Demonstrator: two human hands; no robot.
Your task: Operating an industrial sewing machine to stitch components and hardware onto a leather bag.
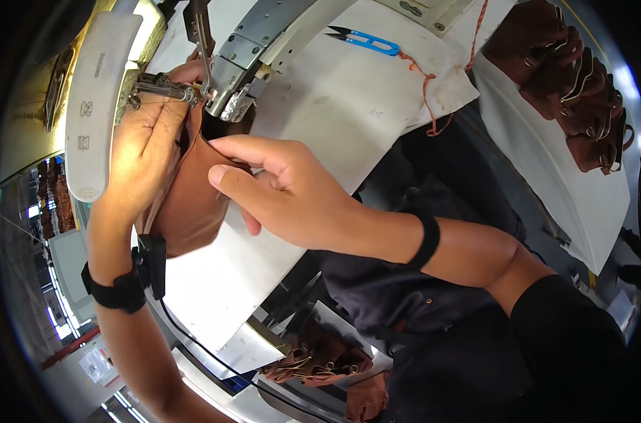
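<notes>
A brown leather piece (193, 201), apparently a folded bag or pouch, lies under the needle and presser foot area (202, 92) of a sewing machine. My left hand (143, 144) is on its left side, close to the presser foot, with the leather between thumb and fingers; its fingertips are partly hidden by the machine's metal parts. From the right, my right hand (282, 183) pinches the leather's near right edge, thumb on the face and forefinger along the upper rim. The remaining right fingers are curled beneath.
Blue-handled thread snips (366, 40), tied to an orange cord (428, 92), lie on the white tabletop (320, 92). Brown leather bags (571, 84) are piled at far right; more (320, 356) sit below the table. A black cable (200, 342) runs from my left wrist device.
</notes>
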